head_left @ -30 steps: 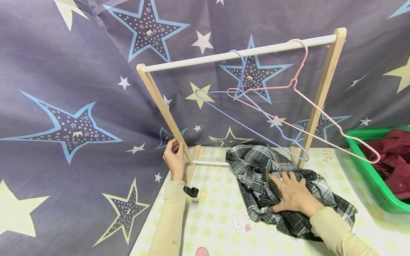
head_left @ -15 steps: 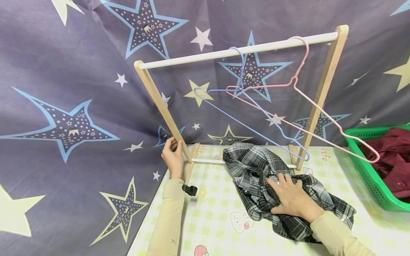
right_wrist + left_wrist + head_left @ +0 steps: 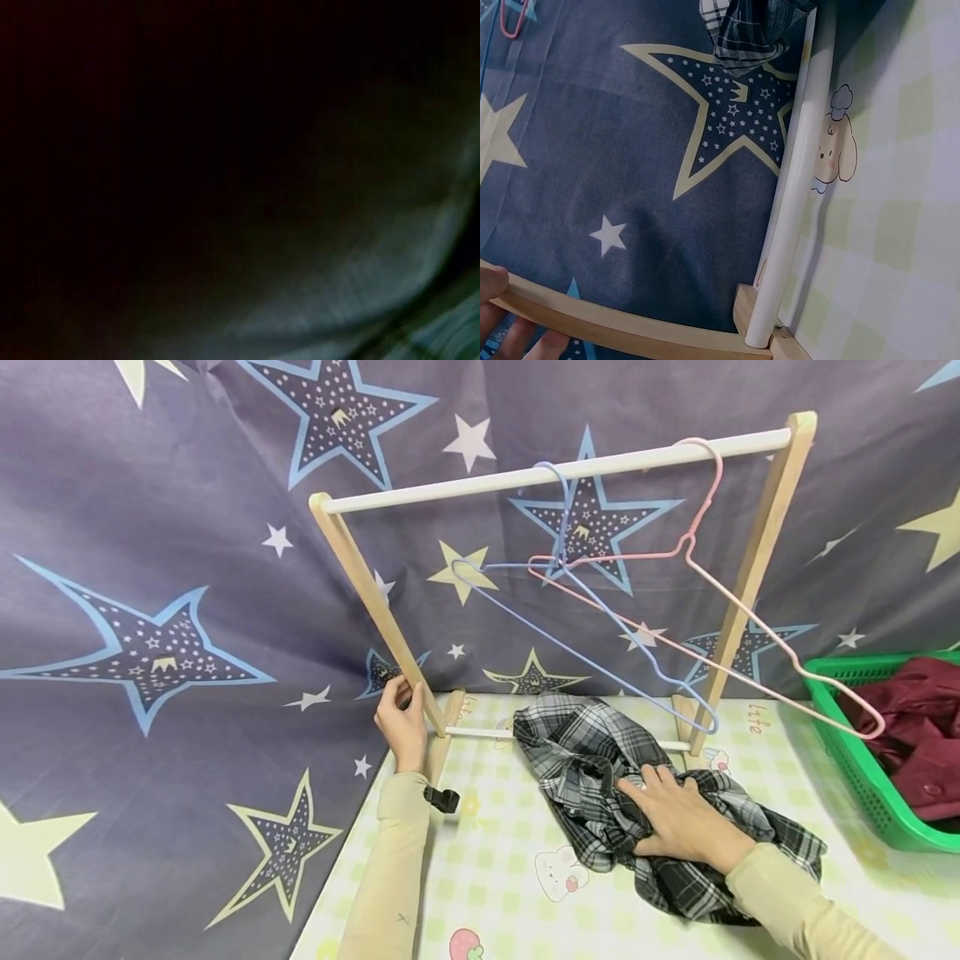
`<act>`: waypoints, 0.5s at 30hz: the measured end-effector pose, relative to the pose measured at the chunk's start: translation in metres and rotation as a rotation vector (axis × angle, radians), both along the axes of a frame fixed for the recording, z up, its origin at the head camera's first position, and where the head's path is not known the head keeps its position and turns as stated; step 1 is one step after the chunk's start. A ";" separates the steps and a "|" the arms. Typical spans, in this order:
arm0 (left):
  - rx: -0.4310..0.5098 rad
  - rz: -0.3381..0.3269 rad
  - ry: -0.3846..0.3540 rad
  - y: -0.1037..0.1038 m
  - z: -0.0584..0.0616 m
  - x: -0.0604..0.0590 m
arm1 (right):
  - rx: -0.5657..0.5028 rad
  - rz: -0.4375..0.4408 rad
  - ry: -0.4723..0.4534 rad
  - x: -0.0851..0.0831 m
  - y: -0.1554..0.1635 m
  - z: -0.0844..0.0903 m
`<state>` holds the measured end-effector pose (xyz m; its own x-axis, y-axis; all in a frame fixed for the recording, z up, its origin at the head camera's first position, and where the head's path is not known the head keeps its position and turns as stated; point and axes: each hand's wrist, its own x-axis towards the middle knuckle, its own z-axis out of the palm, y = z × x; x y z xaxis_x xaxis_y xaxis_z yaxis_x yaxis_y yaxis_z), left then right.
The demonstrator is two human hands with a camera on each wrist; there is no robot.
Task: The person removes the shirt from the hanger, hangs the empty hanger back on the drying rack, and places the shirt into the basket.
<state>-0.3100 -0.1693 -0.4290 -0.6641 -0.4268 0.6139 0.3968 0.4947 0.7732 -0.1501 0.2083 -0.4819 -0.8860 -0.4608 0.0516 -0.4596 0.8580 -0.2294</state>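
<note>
We hold the rack leg (image 3: 375,602) tight with our left hand (image 3: 402,724) while our flat right hand (image 3: 678,820) presses the plaid shirt (image 3: 592,752) so nothing tips.

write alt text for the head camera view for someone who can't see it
A person's left hand grips the slanted leg of a small wooden clothes rack while the right hand rests on a crumpled black-and-white plaid shirt. A blue wire hanger and a pink wire hanger hang on its white rail.
</note>
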 end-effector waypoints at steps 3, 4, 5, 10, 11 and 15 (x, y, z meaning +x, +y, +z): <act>0.000 -0.007 -0.005 0.001 0.000 -0.001 | -0.013 0.013 -0.034 0.001 0.004 0.004; 0.000 -0.009 -0.008 0.001 0.000 -0.001 | -0.015 0.017 -0.045 0.002 0.006 0.005; 0.001 -0.011 -0.008 0.001 -0.001 -0.001 | -0.013 0.022 -0.049 0.003 0.008 0.007; 0.001 -0.013 0.000 0.000 -0.001 -0.002 | 0.028 0.057 0.009 0.005 0.012 0.015; 0.003 -0.014 0.001 0.000 -0.001 -0.002 | 0.039 0.065 0.034 0.005 0.013 0.018; 0.015 -0.023 -0.007 0.000 0.000 -0.001 | 0.056 0.091 0.116 0.005 0.017 0.026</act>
